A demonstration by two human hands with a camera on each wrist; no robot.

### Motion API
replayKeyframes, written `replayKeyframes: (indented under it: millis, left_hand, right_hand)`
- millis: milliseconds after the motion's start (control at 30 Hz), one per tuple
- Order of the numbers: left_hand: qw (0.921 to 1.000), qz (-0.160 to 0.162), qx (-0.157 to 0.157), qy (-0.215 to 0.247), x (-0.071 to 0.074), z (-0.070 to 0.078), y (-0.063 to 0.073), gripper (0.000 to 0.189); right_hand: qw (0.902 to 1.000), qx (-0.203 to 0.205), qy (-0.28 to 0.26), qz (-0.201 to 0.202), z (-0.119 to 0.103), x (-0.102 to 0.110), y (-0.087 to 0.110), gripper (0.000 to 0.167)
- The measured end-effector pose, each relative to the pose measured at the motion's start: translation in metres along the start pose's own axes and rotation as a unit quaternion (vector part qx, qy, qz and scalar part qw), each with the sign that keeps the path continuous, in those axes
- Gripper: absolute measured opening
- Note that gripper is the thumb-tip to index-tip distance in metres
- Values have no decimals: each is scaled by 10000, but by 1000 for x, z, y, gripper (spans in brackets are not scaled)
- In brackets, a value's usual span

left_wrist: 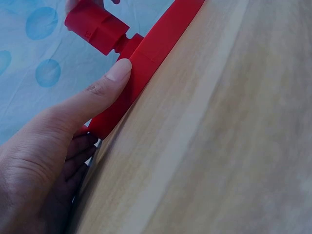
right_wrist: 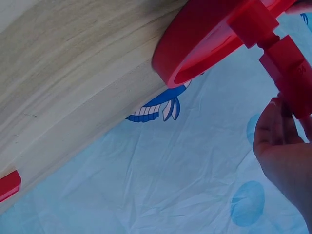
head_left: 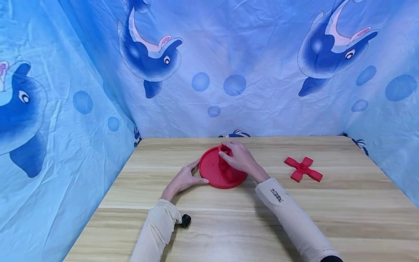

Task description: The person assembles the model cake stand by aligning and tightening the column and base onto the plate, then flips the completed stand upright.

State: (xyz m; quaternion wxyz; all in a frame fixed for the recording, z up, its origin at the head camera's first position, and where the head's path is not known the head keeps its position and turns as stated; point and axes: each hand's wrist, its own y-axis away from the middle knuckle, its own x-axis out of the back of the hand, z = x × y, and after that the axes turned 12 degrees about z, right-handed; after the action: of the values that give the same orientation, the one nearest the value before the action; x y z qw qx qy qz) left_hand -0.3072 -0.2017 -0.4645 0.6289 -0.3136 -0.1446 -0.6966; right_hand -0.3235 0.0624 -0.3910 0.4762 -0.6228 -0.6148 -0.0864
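Note:
A round red tray with a raised rim lies on the table. My left hand grips its left edge, thumb on the near side of the rim, as the left wrist view also shows. From the tray's middle rises a red block-like base. Above it, joined at a narrow neck, stands a thicker red faceted post, hollow at the top. The fingers and thumb of my right hand hold this post near its upper end. Whether the post's lower end is seated in the base cannot be told.
To the right on the wooden table lies a red four-armed cross piece with a small raised centre. A black object sits at the left sleeve. Blue curtains printed with dolphins hang behind the table and on both sides.

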Motion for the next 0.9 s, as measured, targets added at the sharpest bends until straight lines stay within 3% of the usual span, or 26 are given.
replayKeyframes:
  millis: [333, 600, 900]
  left_hand:
    - [10000, 22, -4, -23, -1, -1, -1, 105]
    - [10000, 21, 0, -94, -1, -1, 0, 105]
    - [10000, 22, -2, -77, -1, -1, 0, 105]
  right_hand:
    - [9996, 51, 224, 131, 1, 1, -1, 52]
    - [9988, 330, 356, 78, 0, -1, -2, 54]
    - [9980, 120, 473, 392, 2, -4, -6, 43]
